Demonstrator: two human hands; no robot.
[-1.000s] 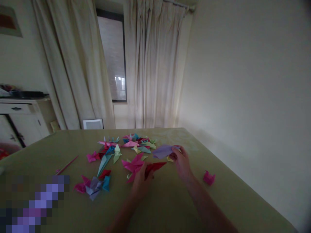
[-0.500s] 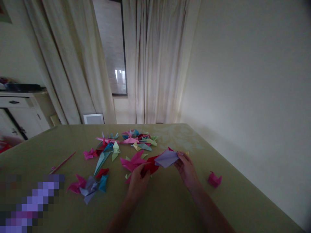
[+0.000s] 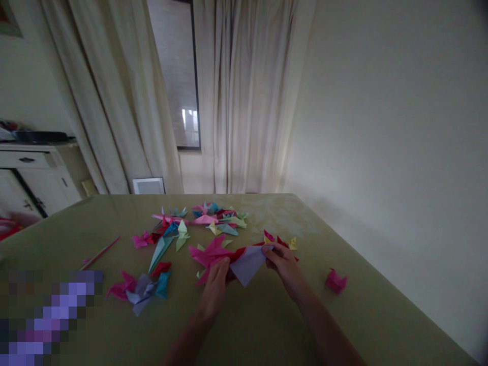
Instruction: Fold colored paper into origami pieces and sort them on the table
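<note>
A lilac paper sheet (image 3: 248, 264) hangs between both hands just above the green table (image 3: 267, 325). My right hand (image 3: 284, 264) pinches its right corner with closed fingers. My left hand (image 3: 216, 285) touches its left edge, fingers curled over a red folded paper (image 3: 238, 252) that lies under the sheet. A magenta origami flower (image 3: 209, 252) sits just left of my left hand.
Several coloured origami pieces (image 3: 206, 219) are scattered across the table's far middle, with a cluster (image 3: 141, 290) to the near left. A small magenta folded piece (image 3: 336, 280) lies to the right. A pink stick (image 3: 99, 252) lies at the left. Curtains (image 3: 244, 96) and a wall stand behind.
My right hand brought the lilac sheet from the far side of the table toward me and down over the red paper. My left hand met its left edge.
</note>
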